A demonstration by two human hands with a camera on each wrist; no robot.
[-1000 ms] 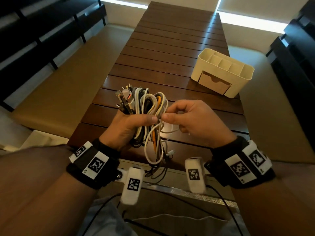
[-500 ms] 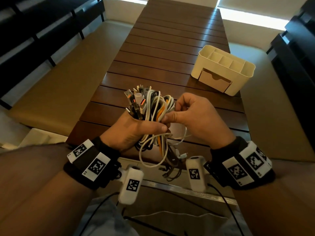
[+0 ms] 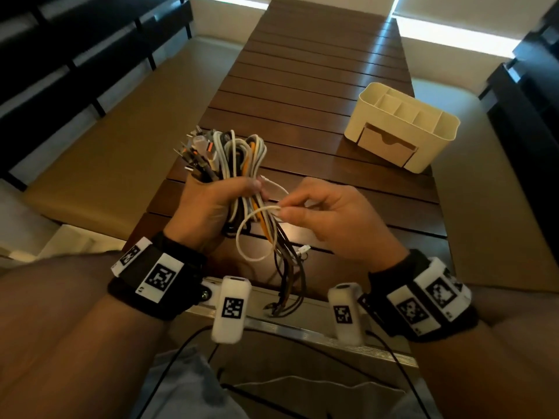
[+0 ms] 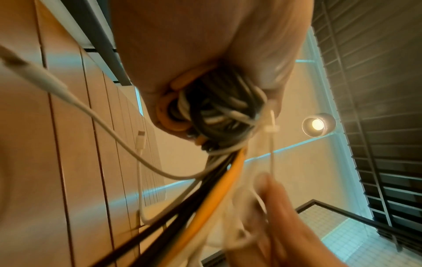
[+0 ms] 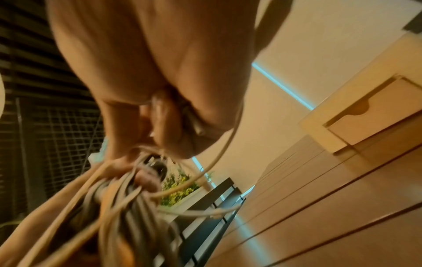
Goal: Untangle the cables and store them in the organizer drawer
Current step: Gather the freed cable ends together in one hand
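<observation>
No readable brand names or writing anywhere; only black-and-white square marker tags (image 3: pixel 160 276) on the dark wristbands and on the small white wrist-mounted units.

Long bench (image 3: pixel 302 95) of dark brown wooden slats, running away from the viewer towards a bright strip of light at the far end. Tan cushioned seating along both sides, dark slatted panels beyond. In the left wrist view, a round lit ceiling lamp (image 4: pixel 317 124) overhead.

On the far right of the bench, well apart from the hands, a cream plastic organizer (image 3: pixel 402 125) with several open-top compartments; nothing visible inside them from here. Below them, a tan drawer (image 3: pixel 385 145) with a notch in its top edge, closed.

Held above the near end of the bench, a thick cable bundle (image 3: pixel 239 164): white, black, grey and orange cords, plug ends sticking up at the top left, loose ends hanging down towards the bench edge. Left hand (image 3: pixel 208 207) with fingers and thumb wrapped tightly round the middle of the bundle. Right hand (image 3: pixel 329 219) just to the right, thumb and index fingers (image 3: pixel 290 211) pinching a thin white cable (image 3: pixel 257 234), which curves in a loop below the bundle.
</observation>
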